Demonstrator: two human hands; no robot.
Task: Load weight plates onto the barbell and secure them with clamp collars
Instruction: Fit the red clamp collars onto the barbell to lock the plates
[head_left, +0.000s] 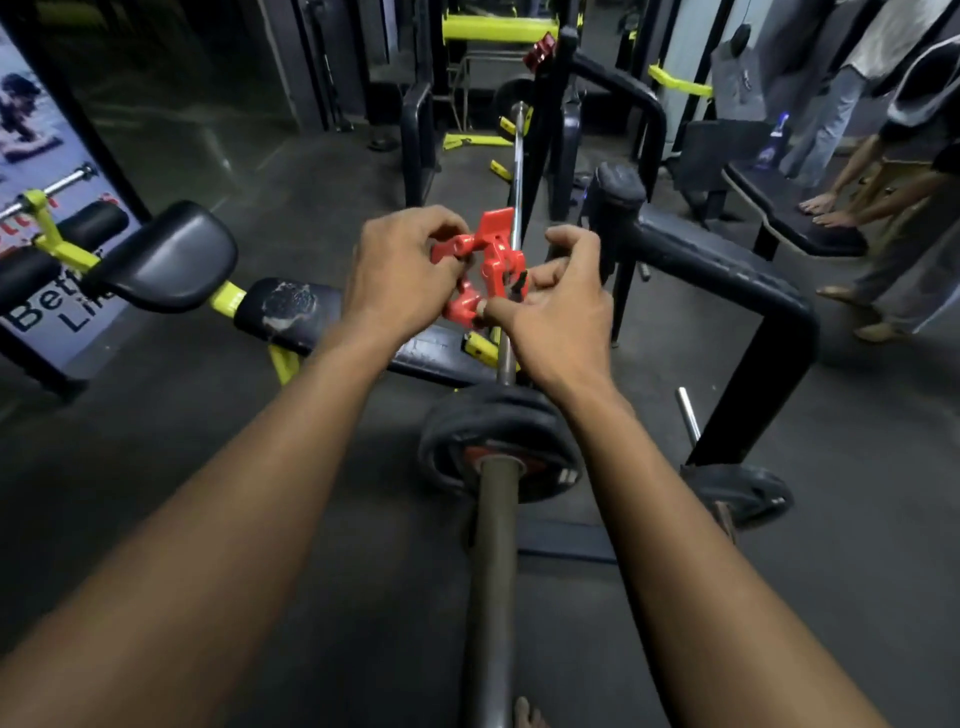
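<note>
both hands (400, 270) (556, 306) grip red collar (485, 265) above the barbell (493, 545).

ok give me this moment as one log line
left hand grips red collar | right hand grips it | plate on bar | collar unfitted

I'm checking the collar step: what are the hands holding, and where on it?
Both hold the red collar. The left hand grips its left side; the right hand pinches its lower right edge.
</note>
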